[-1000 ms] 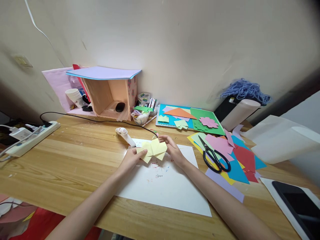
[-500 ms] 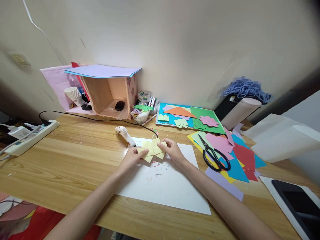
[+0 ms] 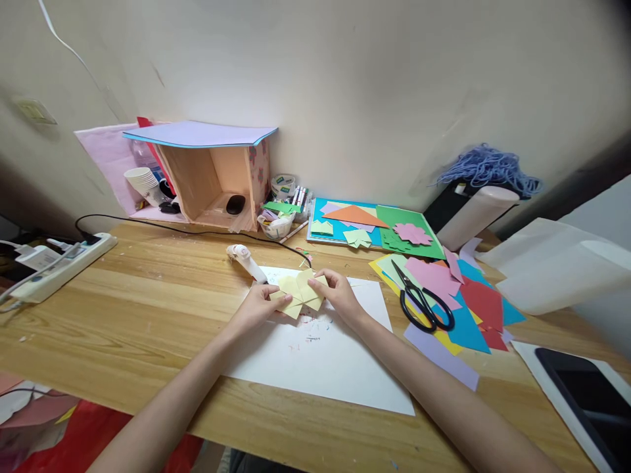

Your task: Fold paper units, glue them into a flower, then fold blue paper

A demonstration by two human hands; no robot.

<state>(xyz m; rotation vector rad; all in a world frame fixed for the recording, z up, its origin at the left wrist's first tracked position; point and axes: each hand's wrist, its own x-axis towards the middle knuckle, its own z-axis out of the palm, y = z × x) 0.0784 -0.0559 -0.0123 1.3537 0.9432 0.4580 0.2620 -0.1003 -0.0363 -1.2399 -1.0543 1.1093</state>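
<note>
A pale yellow folded paper piece with several pointed petals is held above a white sheet that bears small coloured marks. My left hand pinches its left edge between thumb and fingers. At its upper right edge, my right hand grips it the same way, thumb on top. Just behind my left hand lies a white glue gun, its black cable running off behind it. Black-handled scissors rest on coloured paper scraps to the right.
A cardboard box with a lilac top stands at the back left. Behind the sheet lie blue and green papers with cut shapes. A power strip is at the far left, a phone at the right front.
The view has shifted slightly. The paper piece is tilted a little differently between my hands, which both still hold it.
</note>
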